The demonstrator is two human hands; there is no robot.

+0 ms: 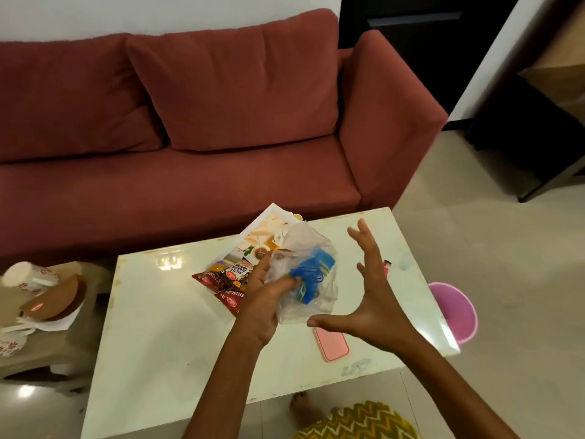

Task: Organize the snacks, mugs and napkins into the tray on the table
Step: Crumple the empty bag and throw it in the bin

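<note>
- Left hand (264,301): raised above the table (164,327), forearm entering from the lower edge and angled up toward the far side; fingers are curled and clamped on a clear plastic bag (304,274).
- The bag is held crumpled, its bulk on the right of the left fingertips; blue and green contents are seen through the plastic, kind not determinable.
- Right hand (376,299): held palm toward the bag, just beside it, with no contact seen; fingers are spread wide apart, thumb extended toward the bag's lower edge.
- Tray (262,226): seen beyond and left of the left fingers, one corner overhanging the table's far edge; its printed base is partly hidden by the bag.
- Snack packets (221,277): lying in the tray's near end, just left of the left knuckles; "SALTED PEANUTS" is legible on one.
- Pink phone (331,343): lying flat on the table below the right thumb.
</note>
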